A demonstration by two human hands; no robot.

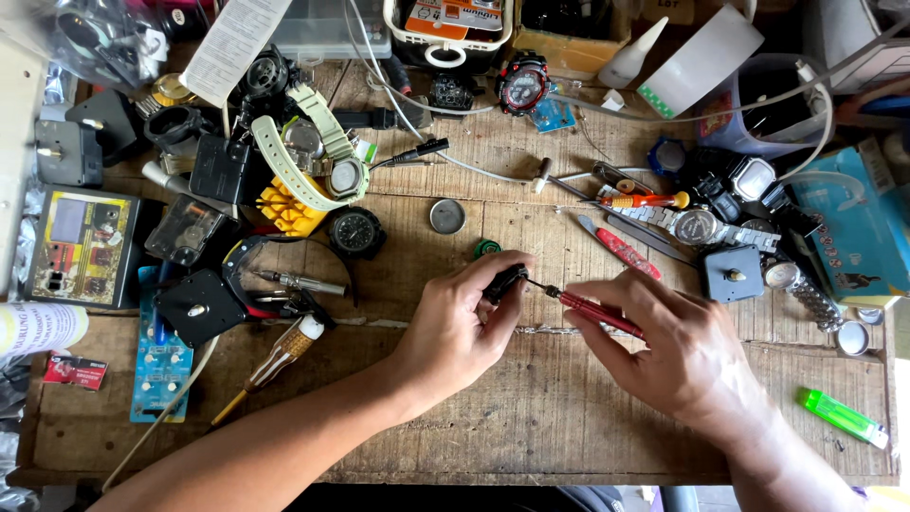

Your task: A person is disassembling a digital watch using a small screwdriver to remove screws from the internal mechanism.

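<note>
My left hand (460,327) pinches a small black watch part (505,281) between thumb and fingers over the middle of the wooden workbench (531,417). My right hand (678,351) grips a red-handled precision screwdriver (597,313), and its tip touches the black part. A round metal case back (447,216) and a small green piece (487,248) lie just beyond my left hand.
Watches, straps and clock movements crowd the left side (313,166) and the right side (701,226). More screwdrivers (621,248) and tweezers lie beyond my right hand. A green lighter (842,417) rests at the front right, a wooden-handled tool (280,356) at the front left.
</note>
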